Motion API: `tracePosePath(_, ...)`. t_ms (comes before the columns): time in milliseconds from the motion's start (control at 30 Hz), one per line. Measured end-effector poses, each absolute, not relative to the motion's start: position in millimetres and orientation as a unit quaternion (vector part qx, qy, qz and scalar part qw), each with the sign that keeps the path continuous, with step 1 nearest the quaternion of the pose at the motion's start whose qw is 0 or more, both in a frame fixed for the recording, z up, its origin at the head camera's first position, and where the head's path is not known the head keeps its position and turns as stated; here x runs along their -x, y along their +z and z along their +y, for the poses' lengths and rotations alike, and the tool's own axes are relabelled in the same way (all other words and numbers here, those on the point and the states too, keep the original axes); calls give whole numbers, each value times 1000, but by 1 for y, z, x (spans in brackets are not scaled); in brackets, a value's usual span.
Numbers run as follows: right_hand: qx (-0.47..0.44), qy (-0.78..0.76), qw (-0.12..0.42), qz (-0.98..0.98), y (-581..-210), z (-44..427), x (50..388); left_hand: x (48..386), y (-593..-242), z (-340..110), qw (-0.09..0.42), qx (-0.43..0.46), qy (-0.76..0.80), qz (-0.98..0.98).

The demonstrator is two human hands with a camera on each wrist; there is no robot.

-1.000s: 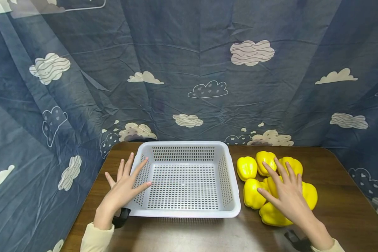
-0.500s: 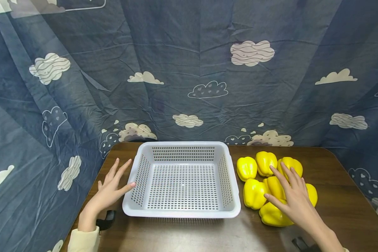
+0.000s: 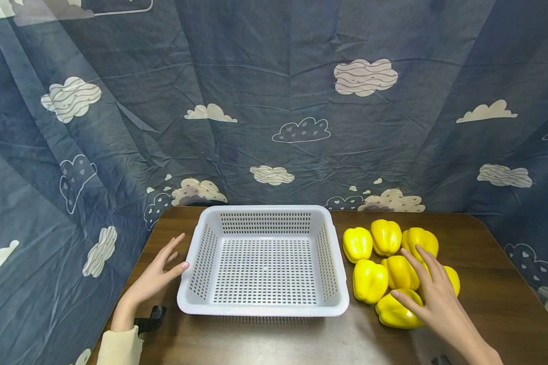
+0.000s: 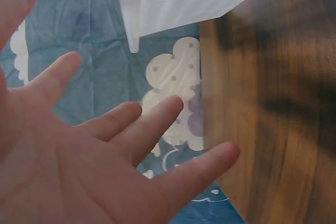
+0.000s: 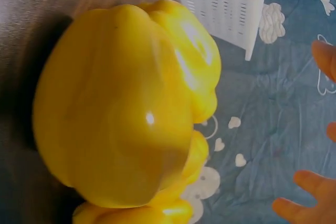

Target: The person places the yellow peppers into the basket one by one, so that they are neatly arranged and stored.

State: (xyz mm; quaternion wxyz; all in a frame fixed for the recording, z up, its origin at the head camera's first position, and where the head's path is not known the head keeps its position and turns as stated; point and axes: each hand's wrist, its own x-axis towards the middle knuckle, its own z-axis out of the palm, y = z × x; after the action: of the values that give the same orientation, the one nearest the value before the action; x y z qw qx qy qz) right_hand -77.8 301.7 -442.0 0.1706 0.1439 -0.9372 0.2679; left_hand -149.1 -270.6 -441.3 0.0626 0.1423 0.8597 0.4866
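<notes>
A white perforated plastic basket (image 3: 262, 309) stands upright on the table with nothing in it. My left hand (image 3: 151, 280) is beside its left wall, fingers extended; in the left wrist view the spread fingers (image 4: 152, 129) hold nothing and are apart from the basket (image 4: 178, 3). Several yellow bell peppers lie in a cluster right of the basket. Over the right part of that cluster hovers my right hand (image 3: 443, 304), partly hiding peppers behind it. A front pepper (image 3: 395, 310) lies beneath its thumb. The right wrist view shows a large pepper (image 5: 110, 103) apart from the loose fingertips (image 5: 312, 182).
The brown wooden table (image 3: 498, 284) extends to the right of the peppers and in front of the basket. A blue curtain (image 3: 301, 91) with cloud prints hangs behind and along both sides. A black strap (image 3: 150, 320) is on my left wrist.
My left hand has drawn back left from over the basket's rim, its fingers less spread. My right hand has shifted slightly right and toward me. Peppers and basket have stayed put.
</notes>
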Motion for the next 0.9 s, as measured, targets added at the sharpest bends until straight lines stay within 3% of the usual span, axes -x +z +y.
tracePosePath(333, -113, 302, 150, -935, -454, 306, 64, 159, -452, -278, 106, -132, 528, 833)
tracePosePath(900, -90, 301, 180, -932, -478, 305, 45, 175, -473, -277, 179, -145, 627, 744)
